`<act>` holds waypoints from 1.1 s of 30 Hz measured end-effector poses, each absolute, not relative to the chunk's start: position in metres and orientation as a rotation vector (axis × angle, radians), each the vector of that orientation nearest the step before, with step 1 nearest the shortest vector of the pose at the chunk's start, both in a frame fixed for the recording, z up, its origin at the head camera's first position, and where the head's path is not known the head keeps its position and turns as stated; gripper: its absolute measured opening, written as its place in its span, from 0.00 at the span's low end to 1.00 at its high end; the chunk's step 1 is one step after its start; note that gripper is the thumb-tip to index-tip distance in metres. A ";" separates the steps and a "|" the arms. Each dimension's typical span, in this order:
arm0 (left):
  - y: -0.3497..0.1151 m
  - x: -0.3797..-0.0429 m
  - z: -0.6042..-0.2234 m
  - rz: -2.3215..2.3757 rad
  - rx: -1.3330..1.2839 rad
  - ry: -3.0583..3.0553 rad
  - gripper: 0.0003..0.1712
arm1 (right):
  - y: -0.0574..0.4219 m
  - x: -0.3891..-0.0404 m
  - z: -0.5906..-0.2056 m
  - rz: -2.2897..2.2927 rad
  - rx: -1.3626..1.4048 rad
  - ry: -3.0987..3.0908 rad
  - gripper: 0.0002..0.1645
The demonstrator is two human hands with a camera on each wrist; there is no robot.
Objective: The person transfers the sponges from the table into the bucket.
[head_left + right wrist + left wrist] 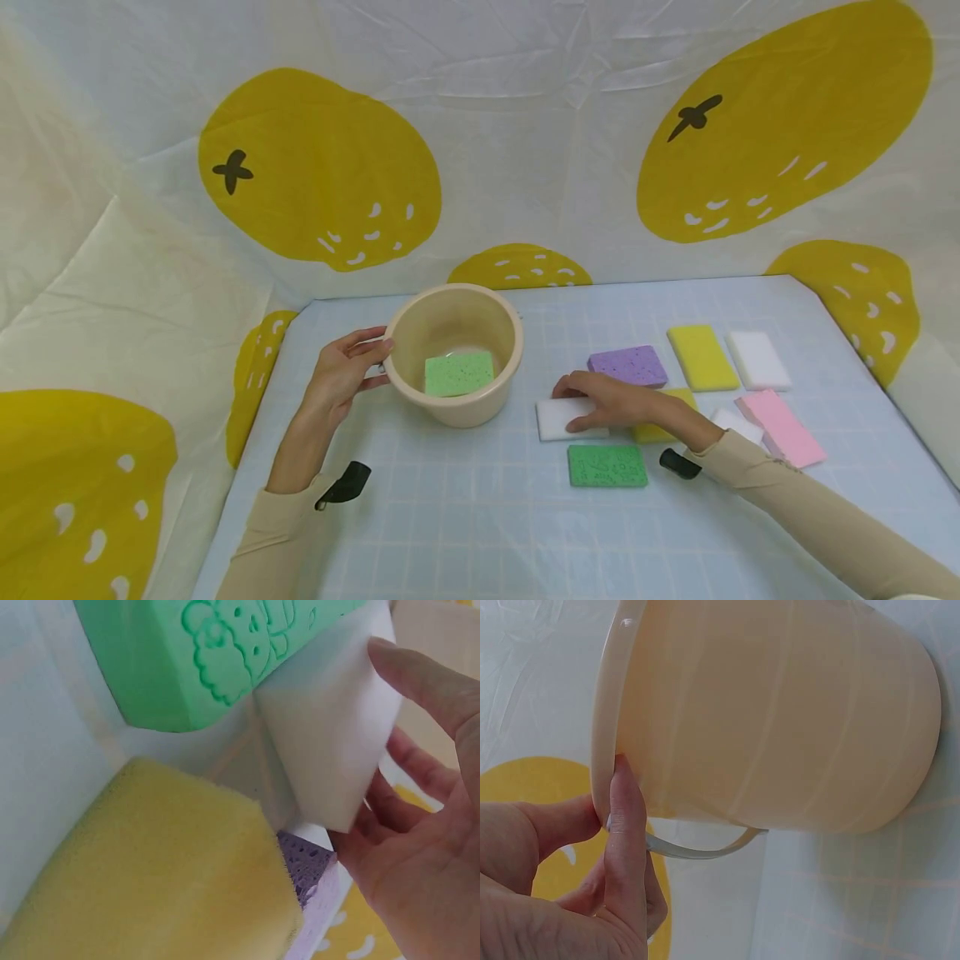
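Observation:
My left hand pinches the rim of a beige bucket at its left side, thumb on the rim and fingers under it. In the left wrist view a thin grey handle hangs beside the fingers. Inside the bucket lies a light green sponge. To the right of the bucket, my right hand holds a white sponge between thumb and fingers. Close around that hand are a green sponge with an embossed pattern, a purple sponge and a yellow sponge, partly hidden by the forearm.
Farther right lie another yellow sponge, a white sponge, a pink sponge and a white one partly under it. A pale blue gridded cloth covers the table. Behind stands a white curtain with yellow fruit prints.

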State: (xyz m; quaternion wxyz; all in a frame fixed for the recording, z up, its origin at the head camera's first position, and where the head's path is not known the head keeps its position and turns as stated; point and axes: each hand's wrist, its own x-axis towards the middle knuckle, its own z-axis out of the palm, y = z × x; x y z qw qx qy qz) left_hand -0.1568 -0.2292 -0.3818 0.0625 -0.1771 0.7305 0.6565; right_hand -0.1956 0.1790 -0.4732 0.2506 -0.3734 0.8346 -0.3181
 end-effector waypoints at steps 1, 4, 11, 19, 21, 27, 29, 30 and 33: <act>-0.229 -0.157 -0.382 1.991 -0.532 2.206 0.27 | 0.178 -0.195 -0.472 -0.870 -1.016 2.265 0.28; -0.229 -0.157 -0.382 1.990 -0.526 2.210 0.28 | 0.177 -0.194 -0.469 -0.866 -1.009 2.251 0.27; -0.228 -0.157 -0.381 1.961 -0.528 2.225 0.30 | 0.182 -0.195 -0.450 -0.791 -1.072 2.276 0.20; -0.228 -0.157 -0.382 1.971 -0.534 2.222 0.28 | 0.187 -0.202 -0.429 -0.802 -1.105 2.248 0.16; -0.228 -0.157 -0.382 1.974 -0.531 2.219 0.28 | 0.188 -0.204 -0.424 -0.832 -1.106 2.237 0.16; -0.228 -0.158 -0.382 1.971 -0.539 2.219 0.29 | 0.190 -0.209 -0.410 -0.893 -1.118 2.228 0.16; -0.228 -0.158 -0.381 1.965 -0.545 2.224 0.29 | 0.190 -0.211 -0.404 -0.899 -1.109 2.224 0.17; -0.228 -0.158 -0.381 1.963 -0.546 2.225 0.29 | 0.190 -0.211 -0.402 -0.902 -1.103 2.223 0.17; -0.228 -0.157 -0.381 1.958 -0.544 2.230 0.30 | 0.189 -0.213 -0.395 -0.922 -1.081 2.219 0.16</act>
